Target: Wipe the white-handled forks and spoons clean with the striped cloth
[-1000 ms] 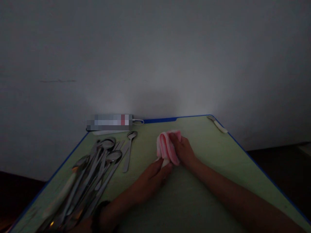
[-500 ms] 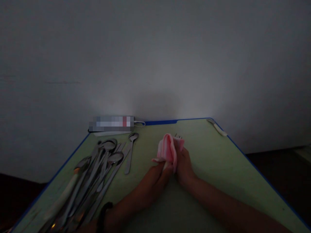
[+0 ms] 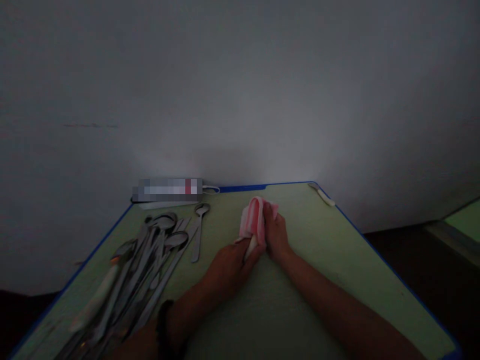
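Observation:
A pink-and-white cloth (image 3: 252, 220) is folded around the head of a fork above the middle of the table. My left hand (image 3: 230, 265) is closed on the fork's pale handle (image 3: 251, 246), below the cloth. Gripping the cloth from the right side is my right hand (image 3: 276, 232), its thumb pressed on the fabric. The tines are covered by the cloth now. To the left lies a pile of metal spoons and other cutlery (image 3: 150, 265), with one separate spoon (image 3: 198, 232) beside it.
A pale-handled utensil (image 3: 322, 195) lies at the table's far right corner. At the back left stands a blurred-out box (image 3: 168, 190) with a white loop. The greenish table (image 3: 337, 240) has a blue edge and meets a grey wall (image 3: 240, 100).
The fork tines, visible above the cloth before, are now covered. My right thumb has come up over the cloth. The view has shifted slightly to the right.

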`<move>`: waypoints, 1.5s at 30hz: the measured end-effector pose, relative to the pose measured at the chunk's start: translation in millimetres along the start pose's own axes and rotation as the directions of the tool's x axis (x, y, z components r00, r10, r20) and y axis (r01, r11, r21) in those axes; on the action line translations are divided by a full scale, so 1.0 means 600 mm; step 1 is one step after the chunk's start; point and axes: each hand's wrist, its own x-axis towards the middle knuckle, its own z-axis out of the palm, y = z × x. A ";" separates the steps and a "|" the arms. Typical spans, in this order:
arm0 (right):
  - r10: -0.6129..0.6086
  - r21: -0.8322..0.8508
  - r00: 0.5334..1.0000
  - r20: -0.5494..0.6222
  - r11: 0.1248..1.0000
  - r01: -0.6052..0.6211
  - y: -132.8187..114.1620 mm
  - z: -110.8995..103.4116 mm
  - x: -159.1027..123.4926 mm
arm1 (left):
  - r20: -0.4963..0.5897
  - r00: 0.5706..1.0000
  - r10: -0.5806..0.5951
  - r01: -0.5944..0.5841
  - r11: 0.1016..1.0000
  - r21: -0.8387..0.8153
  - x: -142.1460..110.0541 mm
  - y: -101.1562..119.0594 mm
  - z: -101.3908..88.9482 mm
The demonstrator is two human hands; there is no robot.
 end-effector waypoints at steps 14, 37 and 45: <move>-0.051 0.104 0.994 0.097 0.994 0.041 -0.004 0.001 0.004 | -0.120 0.989 -0.089 0.076 0.991 -0.115 0.011 -0.005 -0.004; 0.200 0.428 0.885 0.420 0.816 -0.388 -0.006 -0.006 0.011 | -0.041 0.998 0.048 -0.056 0.978 -0.203 0.008 -0.002 -0.008; 0.289 0.461 0.893 0.346 0.776 -0.430 0.003 0.000 0.018 | 0.068 0.998 -0.009 0.036 0.909 -0.415 -0.003 -0.012 -0.021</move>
